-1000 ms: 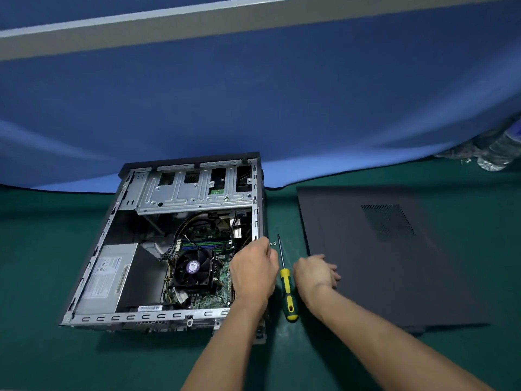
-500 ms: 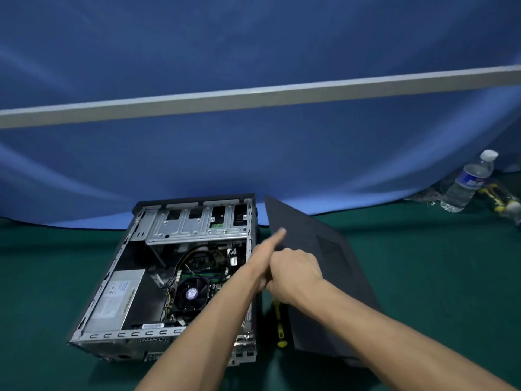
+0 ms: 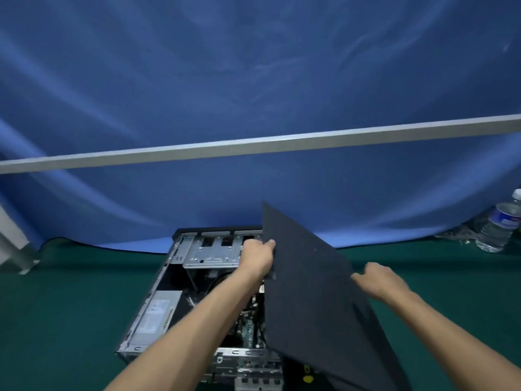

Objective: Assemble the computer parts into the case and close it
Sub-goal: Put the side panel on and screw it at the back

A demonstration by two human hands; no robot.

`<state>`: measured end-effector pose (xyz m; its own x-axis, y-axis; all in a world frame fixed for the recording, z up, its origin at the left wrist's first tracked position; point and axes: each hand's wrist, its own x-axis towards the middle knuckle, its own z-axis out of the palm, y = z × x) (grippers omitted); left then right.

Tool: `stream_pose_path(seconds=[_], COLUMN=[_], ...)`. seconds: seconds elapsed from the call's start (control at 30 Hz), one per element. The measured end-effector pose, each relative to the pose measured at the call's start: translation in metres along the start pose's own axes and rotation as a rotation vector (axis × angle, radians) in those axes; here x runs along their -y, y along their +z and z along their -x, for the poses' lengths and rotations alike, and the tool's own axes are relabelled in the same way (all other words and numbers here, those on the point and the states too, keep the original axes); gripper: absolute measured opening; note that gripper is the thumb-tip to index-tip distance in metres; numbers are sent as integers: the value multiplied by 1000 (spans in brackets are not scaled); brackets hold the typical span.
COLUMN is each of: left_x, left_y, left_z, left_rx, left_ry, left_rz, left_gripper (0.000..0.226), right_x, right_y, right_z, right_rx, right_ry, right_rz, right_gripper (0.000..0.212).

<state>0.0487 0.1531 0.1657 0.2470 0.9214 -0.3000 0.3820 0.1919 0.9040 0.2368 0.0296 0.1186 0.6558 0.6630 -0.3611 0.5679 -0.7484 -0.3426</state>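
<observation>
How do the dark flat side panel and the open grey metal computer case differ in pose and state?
The dark flat side panel is lifted and tilted, gripped by the left hand and right hand; the open grey metal computer case lies on the green table. The panel is a plain sheet; the case is an open box showing parts. Both are rectangular.

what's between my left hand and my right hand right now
In the head view, the tilted dark side panel spans the gap: the left hand grips its left edge over the open case, and the right hand holds its right edge.
</observation>
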Motion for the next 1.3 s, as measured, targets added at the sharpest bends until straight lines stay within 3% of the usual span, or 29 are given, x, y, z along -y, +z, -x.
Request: stream_pose_path(seconds=[0.07, 0.17, 0.23, 0.37, 0.57, 0.67, 0.8, 1.3], left_x=[-13, -30, -34, -18, 55, 104, 147, 161], left_y=[-37, -91, -123, -177, -247, -269, -277, -249], left_z=[1, 4, 3, -18, -77, -103, -120, -147], left_rx=[2, -22, -17, 8, -153, -143, -105, -71], left_ry=[6, -15, -34, -34, -21, -15, -51, 52], left_rz=[40, 119, 153, 155, -236, -516, -699, -1131], left_gripper=[24, 27, 28, 29, 43, 54, 51, 49], right_x=[8, 29, 45, 85, 155, 181, 198, 190], right_y=[4, 9, 11, 17, 51, 72, 95, 125], right_z=[-5, -6, -9, -10, 7, 13, 22, -1], right_rx=[27, 46, 44, -17, -166, -199, -204, -57], right_ry=[48, 104, 105, 53, 96, 95, 108, 210], right_rz=[-71, -221, -324, -436, -316, -282, -225, 4], right_gripper=[40, 72, 74, 58, 46, 41, 35, 53])
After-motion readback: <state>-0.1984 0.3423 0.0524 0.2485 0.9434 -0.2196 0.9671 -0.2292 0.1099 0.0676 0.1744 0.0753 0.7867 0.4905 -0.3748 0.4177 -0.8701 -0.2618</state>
